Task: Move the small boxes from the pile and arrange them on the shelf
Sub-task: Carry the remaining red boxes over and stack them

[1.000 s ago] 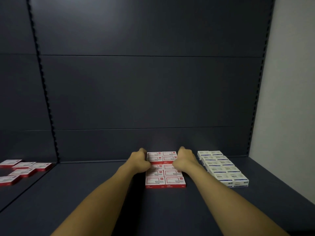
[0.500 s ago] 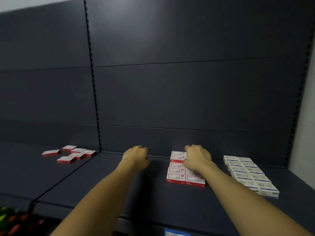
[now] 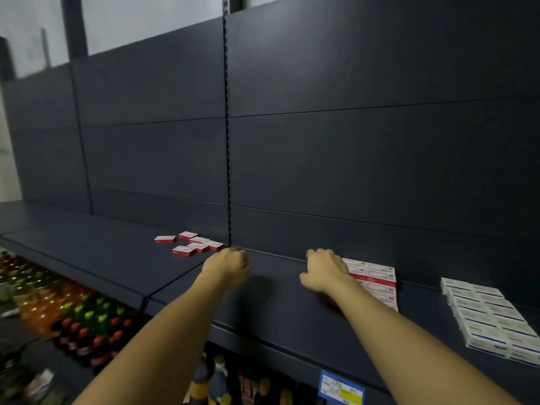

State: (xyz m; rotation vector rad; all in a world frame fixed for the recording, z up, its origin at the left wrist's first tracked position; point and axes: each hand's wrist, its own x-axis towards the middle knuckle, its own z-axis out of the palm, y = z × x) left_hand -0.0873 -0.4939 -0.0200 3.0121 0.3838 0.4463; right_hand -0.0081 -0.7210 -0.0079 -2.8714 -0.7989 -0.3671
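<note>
Several small red-and-white boxes lie loose in a pile (image 3: 191, 244) on the dark shelf (image 3: 122, 258), left of the upright. A neat block of the same red boxes (image 3: 377, 280) sits on the shelf at the right. My left hand (image 3: 229, 267) hovers over the shelf between pile and block, fingers curled, holding nothing. My right hand (image 3: 324, 270) is just left of the block, its fingers curled downward and empty; my forearm hides the block's near left corner.
A block of white-and-blue boxes (image 3: 491, 317) lies at the far right of the shelf. Bottles with coloured caps (image 3: 73, 317) fill the lower shelf at left. A blue and yellow price tag (image 3: 340, 387) hangs on the shelf's front edge.
Both hands have left the red block and shifted left. My view has swung left, bringing the loose pile closer to the middle and the bottles below into sight.
</note>
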